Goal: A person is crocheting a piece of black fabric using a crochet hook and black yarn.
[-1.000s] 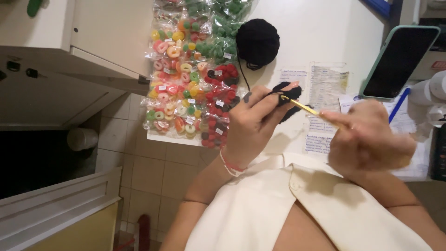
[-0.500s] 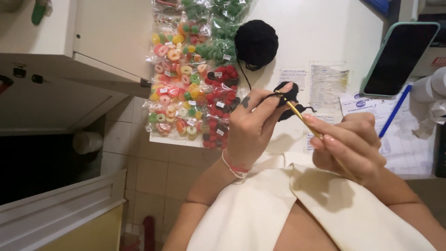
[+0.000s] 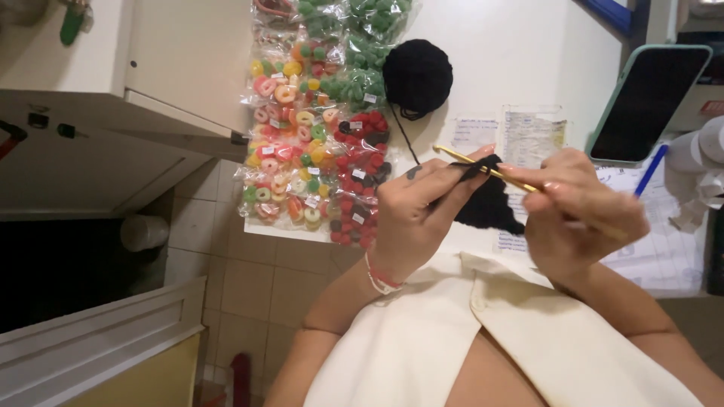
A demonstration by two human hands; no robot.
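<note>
Candy bags [image 3: 317, 151] lie just past my left hand [image 3: 411, 218] on the counter [image 3: 513, 68], with the black yarn ball [image 3: 417, 77] beyond them. My left hand pinches the black crochet piece [image 3: 486, 203]. My right hand [image 3: 577, 207] is closed around the gold hook [image 3: 483, 168], its tip poking through the piece. A phone [image 3: 648, 102] leans beyond my right hand.

Cream sleeveless top [image 3: 483, 339] — red-and-white bracelet [image 3: 379, 277] on left wrist, arms bare.
</note>
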